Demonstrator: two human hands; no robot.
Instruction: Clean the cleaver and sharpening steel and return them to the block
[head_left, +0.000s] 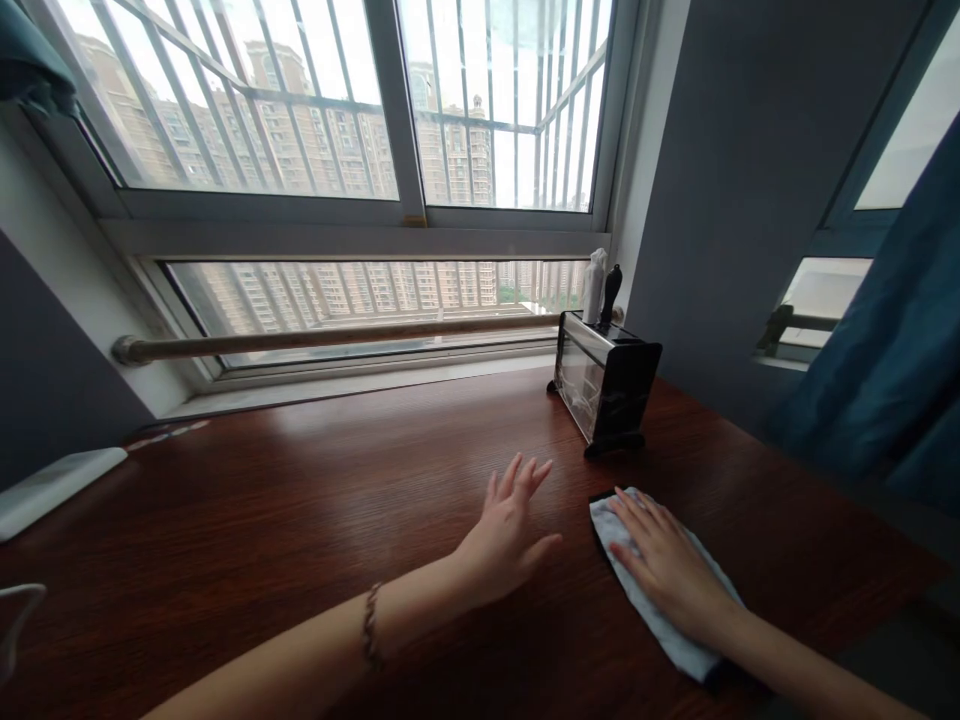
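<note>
My right hand (667,565) lies flat, fingers stretched out, on a pale grey-blue cloth (637,600) spread on the dark wooden table (300,520). A little to its left, my left hand (506,530) hovers over or rests on the bare wood with fingers spread and nothing in it; a beaded bracelet (369,625) circles that forearm. Just beyond both hands stands a black and chrome knife block (604,385) with a white and a black handle sticking out of its top.
A large barred window (337,130) runs along the table's far edge, with a metal rail (337,338) across its lower pane. A white flat object (52,485) lies at the left edge. A blue curtain (885,370) hangs on the right.
</note>
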